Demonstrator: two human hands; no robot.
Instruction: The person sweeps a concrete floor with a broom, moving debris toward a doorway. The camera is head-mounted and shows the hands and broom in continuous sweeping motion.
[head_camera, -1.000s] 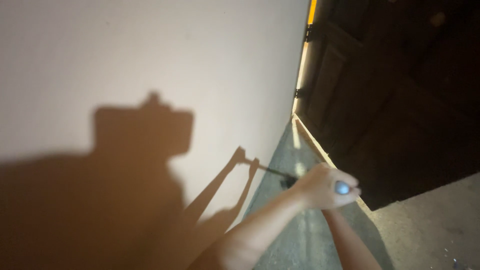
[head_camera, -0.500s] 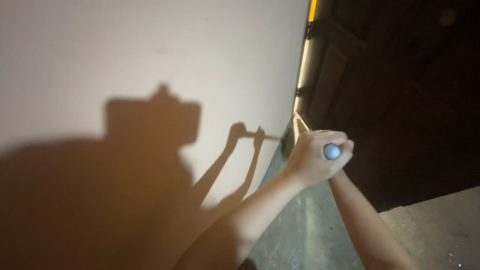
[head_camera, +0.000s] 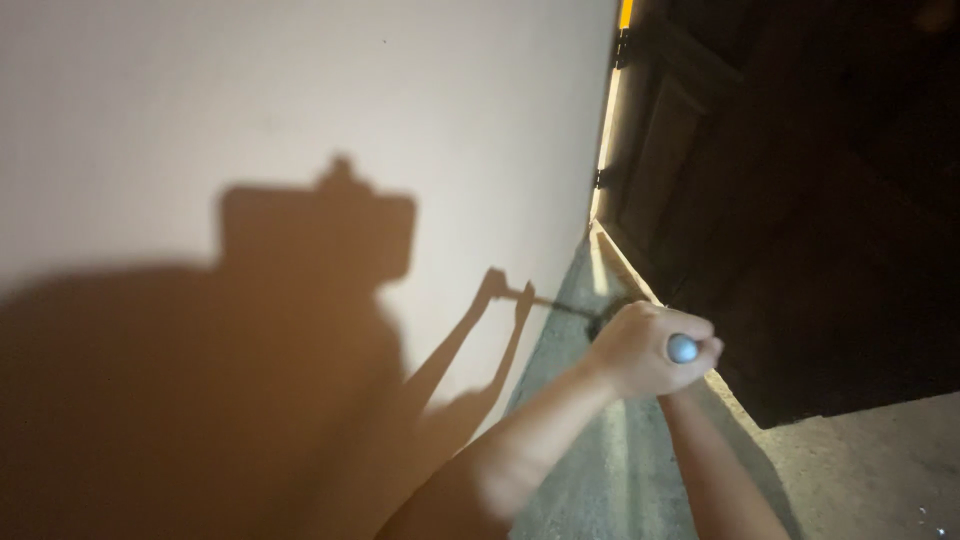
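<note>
Head view: the left hand (head_camera: 645, 350) is wrapped tight around the top of a long handle (head_camera: 683, 348), whose rounded grey end pokes out of the fist. The right hand sits hidden behind the left one, so I cannot tell its grip; only its forearm shows. The handle runs down toward the concrete floor (head_camera: 600, 460), between the pale wall (head_camera: 300, 120) and the dark door (head_camera: 800, 200). It looks stiff, light and smooth, best held near the top with both hands.
</note>
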